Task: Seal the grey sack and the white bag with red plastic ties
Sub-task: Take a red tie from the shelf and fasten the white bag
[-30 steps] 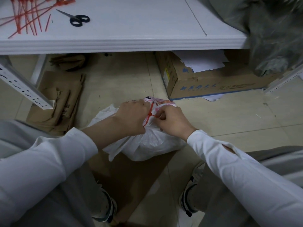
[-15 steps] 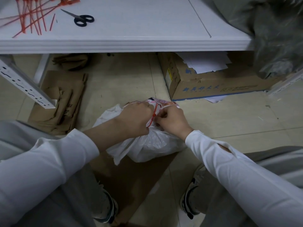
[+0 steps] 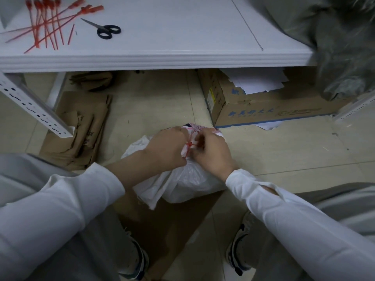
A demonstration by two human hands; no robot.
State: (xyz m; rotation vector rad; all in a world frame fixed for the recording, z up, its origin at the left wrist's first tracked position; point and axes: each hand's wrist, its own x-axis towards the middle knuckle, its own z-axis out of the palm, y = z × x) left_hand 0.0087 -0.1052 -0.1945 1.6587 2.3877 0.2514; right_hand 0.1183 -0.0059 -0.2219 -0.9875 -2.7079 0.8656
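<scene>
Clenched around the gathered neck of the white bag [image 3: 188, 183], the left hand [image 3: 164, 147] holds it bunched so the right hand [image 3: 211, 151], pinching the red tie [image 3: 189, 146], can likely cinch it. The bag sits at the far edge of floor cardboard [image 3: 162, 230]; the grey sack [image 3: 345, 37] lies on the table's [image 3: 162, 57] right edge.

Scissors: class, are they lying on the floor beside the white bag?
No, the scissors lie on the white tabletop, beside the loose red ties.
</scene>
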